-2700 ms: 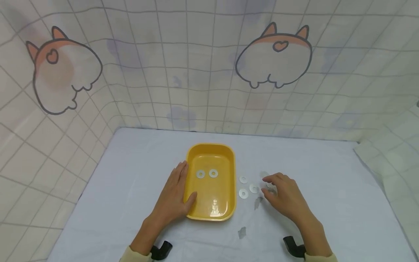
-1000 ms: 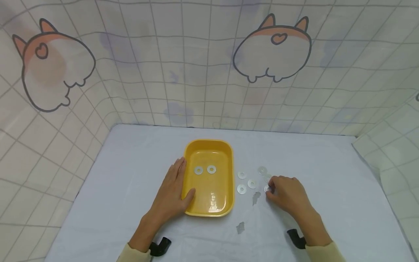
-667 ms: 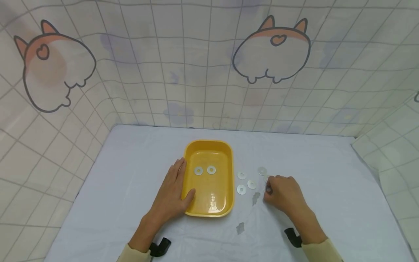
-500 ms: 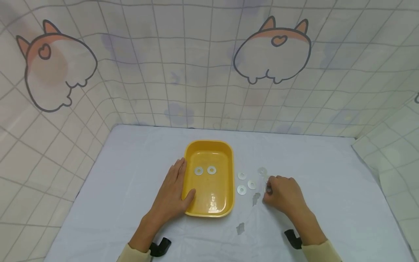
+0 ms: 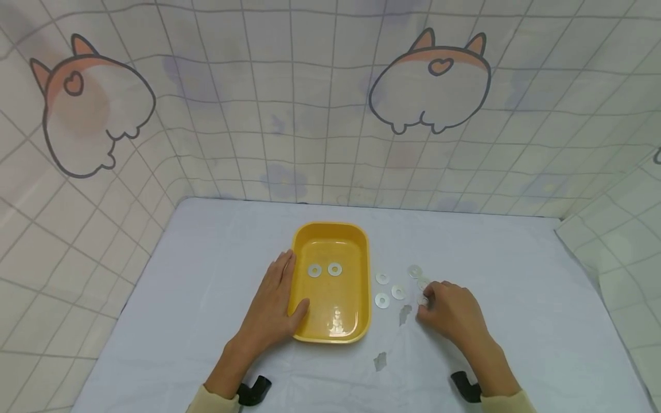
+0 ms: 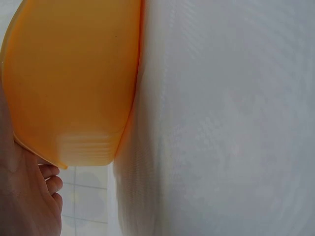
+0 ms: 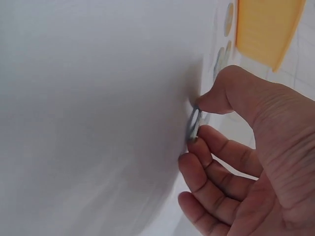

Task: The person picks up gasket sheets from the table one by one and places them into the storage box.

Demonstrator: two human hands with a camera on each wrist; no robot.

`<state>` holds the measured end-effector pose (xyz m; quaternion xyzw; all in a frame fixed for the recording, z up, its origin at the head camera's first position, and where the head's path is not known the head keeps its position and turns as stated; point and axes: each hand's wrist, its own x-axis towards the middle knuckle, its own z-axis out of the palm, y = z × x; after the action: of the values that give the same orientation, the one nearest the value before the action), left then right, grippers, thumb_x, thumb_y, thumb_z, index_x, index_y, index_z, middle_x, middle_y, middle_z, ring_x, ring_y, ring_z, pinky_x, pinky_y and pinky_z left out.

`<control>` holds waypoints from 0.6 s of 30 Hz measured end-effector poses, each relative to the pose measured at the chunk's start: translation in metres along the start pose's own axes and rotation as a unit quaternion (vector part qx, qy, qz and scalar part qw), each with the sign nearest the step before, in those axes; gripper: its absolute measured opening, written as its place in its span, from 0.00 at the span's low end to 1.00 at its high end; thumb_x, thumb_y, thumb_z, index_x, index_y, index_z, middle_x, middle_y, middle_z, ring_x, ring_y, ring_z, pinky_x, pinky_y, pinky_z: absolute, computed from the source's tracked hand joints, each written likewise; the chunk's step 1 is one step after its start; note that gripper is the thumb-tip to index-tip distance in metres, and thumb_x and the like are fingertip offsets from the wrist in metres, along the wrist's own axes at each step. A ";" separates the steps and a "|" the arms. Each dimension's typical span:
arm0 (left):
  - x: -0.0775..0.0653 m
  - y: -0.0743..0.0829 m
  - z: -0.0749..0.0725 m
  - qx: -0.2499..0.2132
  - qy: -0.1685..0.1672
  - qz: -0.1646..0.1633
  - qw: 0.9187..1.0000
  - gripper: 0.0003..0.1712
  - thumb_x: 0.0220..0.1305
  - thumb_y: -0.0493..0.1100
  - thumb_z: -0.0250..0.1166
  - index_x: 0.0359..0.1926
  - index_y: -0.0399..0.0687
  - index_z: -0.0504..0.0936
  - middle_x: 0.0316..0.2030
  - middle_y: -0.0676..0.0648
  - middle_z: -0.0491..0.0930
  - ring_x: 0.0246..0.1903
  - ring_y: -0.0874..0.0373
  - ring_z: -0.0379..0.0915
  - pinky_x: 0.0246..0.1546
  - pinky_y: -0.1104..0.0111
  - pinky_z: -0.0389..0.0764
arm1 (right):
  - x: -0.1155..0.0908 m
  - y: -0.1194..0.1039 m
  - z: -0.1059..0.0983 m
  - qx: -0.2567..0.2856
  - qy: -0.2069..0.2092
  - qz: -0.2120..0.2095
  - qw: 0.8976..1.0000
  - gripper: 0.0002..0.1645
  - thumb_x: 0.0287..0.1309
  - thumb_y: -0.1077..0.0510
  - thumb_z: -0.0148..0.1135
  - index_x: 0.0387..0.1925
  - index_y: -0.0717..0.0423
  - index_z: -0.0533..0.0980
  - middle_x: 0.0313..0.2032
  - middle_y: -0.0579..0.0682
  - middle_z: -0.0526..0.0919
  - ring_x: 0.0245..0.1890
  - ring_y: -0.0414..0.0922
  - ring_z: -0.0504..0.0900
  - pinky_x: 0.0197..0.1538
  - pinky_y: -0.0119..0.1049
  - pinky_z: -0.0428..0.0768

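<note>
My left hand (image 5: 273,307) lies along the left side of the yellow tray (image 5: 330,321), fingers straight against its rim and thumb over the edge. Inside the tray lie two flat metal washers, a left one (image 5: 314,270) and a right one (image 5: 334,269). My right hand (image 5: 451,312) is right of the tray, down at the white cloth. In the right wrist view its thumb and fingertips pinch a washer (image 7: 195,123), tipped on edge close to the cloth. Just beyond the fingertips, a washer (image 5: 423,284) is partly covered by the hand.
Several loose washers lie between tray and right hand, among them a front one (image 5: 382,300), a middle one (image 5: 398,292) and a back one (image 5: 415,271). Two grey patches, an upper one (image 5: 405,314) and a lower one (image 5: 380,361), mark the cloth (image 5: 232,246). A tiled-pattern curtain (image 5: 310,143) encloses the table.
My right hand has come down from above the washers and shifted slightly right and nearer, its thumb and fingers closing on one washer. The left hand stays at the tray.
</note>
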<state>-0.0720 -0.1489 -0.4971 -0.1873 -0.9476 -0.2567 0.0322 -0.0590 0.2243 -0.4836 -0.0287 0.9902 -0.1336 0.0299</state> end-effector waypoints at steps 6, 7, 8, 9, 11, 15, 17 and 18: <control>0.000 0.000 0.000 0.000 0.001 0.001 1.000 0.52 0.71 0.53 0.60 0.85 0.38 0.47 0.86 0.42 0.47 0.86 0.47 0.42 0.87 0.54 0.46 | 0.000 0.002 0.003 0.001 0.020 -0.011 1.000 0.17 0.49 0.55 0.73 0.39 0.61 0.87 0.32 0.54 0.89 0.27 0.46 0.80 0.36 0.47 0.84; 0.000 0.000 0.000 0.001 0.001 0.001 1.000 0.52 0.71 0.54 0.60 0.85 0.38 0.47 0.86 0.42 0.47 0.86 0.47 0.42 0.87 0.54 0.46 | 0.000 0.002 0.004 -0.002 0.025 -0.016 1.000 0.16 0.48 0.55 0.73 0.39 0.61 0.87 0.32 0.53 0.89 0.27 0.46 0.80 0.36 0.47 0.84; 0.000 0.000 0.001 0.001 0.002 0.001 1.000 0.52 0.71 0.54 0.60 0.85 0.38 0.47 0.86 0.42 0.47 0.86 0.47 0.42 0.87 0.54 0.46 | 0.000 0.003 0.004 -0.005 0.031 -0.023 0.999 0.16 0.48 0.55 0.74 0.38 0.61 0.86 0.31 0.53 0.89 0.27 0.46 0.80 0.36 0.47 0.84; 0.000 0.000 0.001 0.002 0.002 0.001 1.000 0.52 0.71 0.54 0.60 0.85 0.38 0.47 0.86 0.42 0.47 0.86 0.48 0.42 0.87 0.54 0.46 | 0.000 0.003 0.004 -0.008 0.036 -0.030 0.999 0.16 0.48 0.56 0.74 0.38 0.61 0.86 0.31 0.53 0.89 0.27 0.47 0.80 0.36 0.47 0.84; 0.000 -0.001 0.001 0.003 0.003 0.001 1.000 0.52 0.70 0.53 0.60 0.85 0.38 0.47 0.86 0.43 0.47 0.86 0.48 0.42 0.87 0.55 0.46 | -0.001 0.003 0.005 -0.017 0.046 -0.044 0.998 0.15 0.47 0.56 0.74 0.37 0.61 0.86 0.31 0.53 0.88 0.28 0.47 0.81 0.37 0.48 0.85; 0.000 -0.001 0.002 0.003 0.005 0.002 1.000 0.52 0.70 0.53 0.60 0.85 0.38 0.47 0.86 0.42 0.47 0.86 0.48 0.42 0.87 0.55 0.45 | -0.002 0.003 0.005 -0.028 0.058 -0.062 0.996 0.14 0.47 0.57 0.74 0.36 0.61 0.85 0.31 0.53 0.88 0.29 0.49 0.83 0.39 0.50 0.85; 0.000 -0.001 0.002 0.004 0.005 0.003 1.000 0.52 0.70 0.53 0.60 0.85 0.38 0.47 0.86 0.42 0.47 0.86 0.48 0.42 0.87 0.55 0.46 | -0.002 0.002 0.005 -0.030 0.058 -0.064 0.996 0.14 0.47 0.58 0.74 0.35 0.61 0.85 0.30 0.53 0.88 0.29 0.48 0.82 0.39 0.49 0.85; 0.000 -0.001 0.002 0.004 0.005 0.003 1.000 0.52 0.70 0.53 0.61 0.85 0.38 0.47 0.86 0.42 0.47 0.86 0.48 0.42 0.87 0.54 0.46 | -0.001 0.002 0.005 -0.031 0.058 -0.064 0.996 0.14 0.47 0.58 0.74 0.35 0.61 0.85 0.30 0.53 0.87 0.28 0.48 0.81 0.38 0.49 0.85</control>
<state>-0.0720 -0.1492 -0.4990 -0.1886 -0.9479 -0.2537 0.0382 -0.0575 0.2246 -0.4886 -0.0853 0.9900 -0.1063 -0.0370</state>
